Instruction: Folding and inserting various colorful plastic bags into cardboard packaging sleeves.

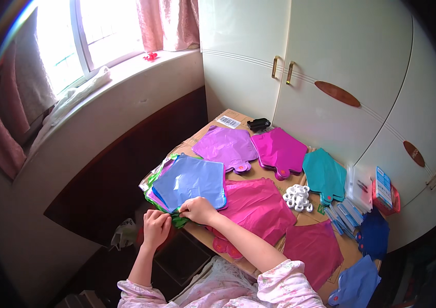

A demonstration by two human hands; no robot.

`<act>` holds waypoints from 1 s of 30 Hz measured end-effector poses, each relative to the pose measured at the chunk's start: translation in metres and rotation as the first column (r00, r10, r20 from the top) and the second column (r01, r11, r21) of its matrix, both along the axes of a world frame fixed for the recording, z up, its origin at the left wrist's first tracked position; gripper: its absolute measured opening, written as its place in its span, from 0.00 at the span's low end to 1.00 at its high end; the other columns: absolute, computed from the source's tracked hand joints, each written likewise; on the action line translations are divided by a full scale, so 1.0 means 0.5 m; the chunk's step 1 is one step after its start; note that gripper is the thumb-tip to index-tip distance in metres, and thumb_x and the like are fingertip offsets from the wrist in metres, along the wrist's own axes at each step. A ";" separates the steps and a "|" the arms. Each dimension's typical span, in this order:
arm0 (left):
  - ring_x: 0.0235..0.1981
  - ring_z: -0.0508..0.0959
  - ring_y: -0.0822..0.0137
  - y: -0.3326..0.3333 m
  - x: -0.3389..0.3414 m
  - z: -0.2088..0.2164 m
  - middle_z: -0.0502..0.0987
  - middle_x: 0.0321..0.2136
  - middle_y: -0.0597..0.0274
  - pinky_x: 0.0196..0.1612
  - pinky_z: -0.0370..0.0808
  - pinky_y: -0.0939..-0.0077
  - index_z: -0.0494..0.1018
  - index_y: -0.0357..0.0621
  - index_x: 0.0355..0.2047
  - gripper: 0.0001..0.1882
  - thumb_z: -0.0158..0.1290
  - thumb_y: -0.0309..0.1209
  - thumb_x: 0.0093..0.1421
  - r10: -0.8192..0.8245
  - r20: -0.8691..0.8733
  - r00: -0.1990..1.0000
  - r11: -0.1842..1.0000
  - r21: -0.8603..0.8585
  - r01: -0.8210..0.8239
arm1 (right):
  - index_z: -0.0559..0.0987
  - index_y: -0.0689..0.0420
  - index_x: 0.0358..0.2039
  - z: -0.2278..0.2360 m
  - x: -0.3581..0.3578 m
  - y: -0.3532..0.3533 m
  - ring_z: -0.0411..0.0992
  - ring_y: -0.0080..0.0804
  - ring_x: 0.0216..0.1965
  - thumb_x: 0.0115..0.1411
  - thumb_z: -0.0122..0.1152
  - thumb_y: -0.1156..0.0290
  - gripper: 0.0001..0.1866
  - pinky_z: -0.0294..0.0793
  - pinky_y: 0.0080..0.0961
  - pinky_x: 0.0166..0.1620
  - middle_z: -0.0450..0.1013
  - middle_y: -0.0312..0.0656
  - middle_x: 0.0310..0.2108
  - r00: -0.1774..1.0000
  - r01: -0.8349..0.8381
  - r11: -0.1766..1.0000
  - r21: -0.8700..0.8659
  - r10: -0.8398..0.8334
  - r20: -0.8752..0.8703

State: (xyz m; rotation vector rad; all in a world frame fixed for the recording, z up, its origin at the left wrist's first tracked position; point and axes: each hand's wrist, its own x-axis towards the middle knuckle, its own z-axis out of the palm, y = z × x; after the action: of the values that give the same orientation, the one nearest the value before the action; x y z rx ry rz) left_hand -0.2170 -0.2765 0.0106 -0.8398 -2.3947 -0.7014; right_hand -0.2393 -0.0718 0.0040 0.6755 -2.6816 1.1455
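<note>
A stack of thin, shiny pentagon-shaped plastic pieces lies at the left end of the cardboard-covered table, a light blue piece (192,177) on top. Green, purple and white edges stick out beneath it on the left. My right hand (200,210) is closed in a pinch at the near corner of this stack. Just left of it, my left hand (156,226) is closed beside the table edge; what its fingers hold, if anything, is hidden. Some crumpled green plastic (178,222) hangs below the corner between both hands. Beside my right forearm lies a large pink piece (256,205).
Further stacks are lilac (225,146), magenta (279,150), teal (325,174), dark red (313,251) and blue (356,282). White rings (297,197) form a pile near blue-and-white packets (345,215) and a red basket (395,200). A black object (258,124) sits by the wardrobe (351,56).
</note>
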 end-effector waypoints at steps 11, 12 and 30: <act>0.33 0.71 0.57 -0.056 -0.104 -0.045 0.71 0.24 0.59 0.36 0.67 0.61 0.73 0.43 0.22 0.15 0.56 0.43 0.53 0.388 0.009 0.921 0.904 -0.197 -0.379 | 0.83 0.56 0.31 0.001 -0.004 0.009 0.78 0.34 0.32 0.49 0.67 0.65 0.10 0.76 0.25 0.37 0.78 0.43 0.30 0.986 0.021 0.985 -0.170 0.008 0.166; 0.33 0.71 0.57 -0.050 -0.107 -0.039 0.72 0.25 0.59 0.37 0.67 0.61 0.74 0.43 0.25 0.16 0.57 0.44 0.53 0.388 0.027 0.921 0.897 -0.242 -0.370 | 0.83 0.56 0.31 0.002 -0.005 0.014 0.79 0.33 0.32 0.49 0.66 0.66 0.10 0.76 0.25 0.37 0.78 0.43 0.30 0.982 0.038 0.981 -0.188 -0.002 0.191; 0.41 0.71 0.54 -0.041 -0.119 -0.023 0.73 0.35 0.54 0.41 0.67 0.57 0.69 0.43 0.54 0.38 0.59 0.55 0.49 0.443 0.157 0.883 0.846 -0.398 -0.354 | 0.80 0.59 0.34 0.253 0.114 0.391 0.71 0.22 0.32 0.56 0.65 0.72 0.07 0.69 0.20 0.38 0.77 0.36 0.30 0.841 0.301 0.060 -0.952 -0.488 0.236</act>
State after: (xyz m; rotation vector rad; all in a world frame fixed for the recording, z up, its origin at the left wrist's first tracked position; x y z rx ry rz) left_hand -0.2764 -0.2968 -0.0010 -0.3611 -2.8512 -0.2050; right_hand -0.1821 0.1239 0.1305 -0.2538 -1.1896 2.0616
